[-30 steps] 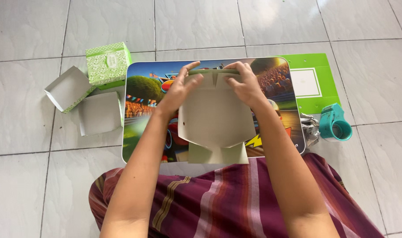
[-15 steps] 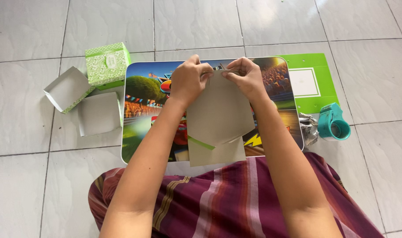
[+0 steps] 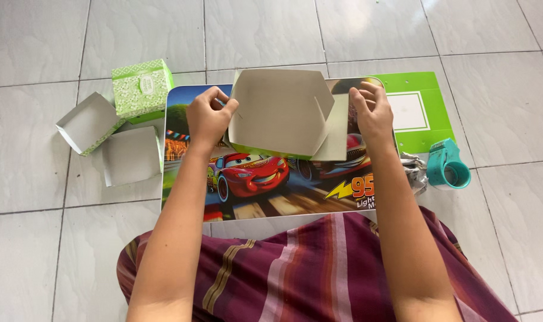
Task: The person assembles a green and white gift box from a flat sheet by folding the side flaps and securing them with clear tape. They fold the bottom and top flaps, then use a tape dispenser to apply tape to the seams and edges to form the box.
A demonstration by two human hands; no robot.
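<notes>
Pale grey floor tiles [image 3: 319, 30] fill the view, and on them sits a low lap table [image 3: 265, 191] with a bright cartoon racing-car print, right over the person's striped maroon cloth [image 3: 319, 268]. Above the far half of that table, both hands are up and working a partly folded cardboard box [image 3: 280, 110], grey inside with a thin green edge along its lower fold. It hangs between the two hands, clear of the tabletop, open side facing the camera. The left hand [image 3: 207, 119] is curled tight, pinching the box's left edge between thumb and fingers. The right hand [image 3: 373, 110] is at the other side, fingers loosely bent and spread, touching the right flap; whether it truly grips that flap cannot be told. So the hands are apart, with the box spanning the gap.

Out beyond the left hand stands a finished green patterned box [image 3: 141, 88], and just past it lie two open grey box trays [image 3: 107, 140] on the floor. Just beyond the right hand a flat green card sheet [image 3: 420, 110] pokes out from under the table. Nearer the person on that side sit a teal tape dispenser [image 3: 448, 167] and, touching the table's edge, a crumpled silvery scrap [image 3: 416, 173].
</notes>
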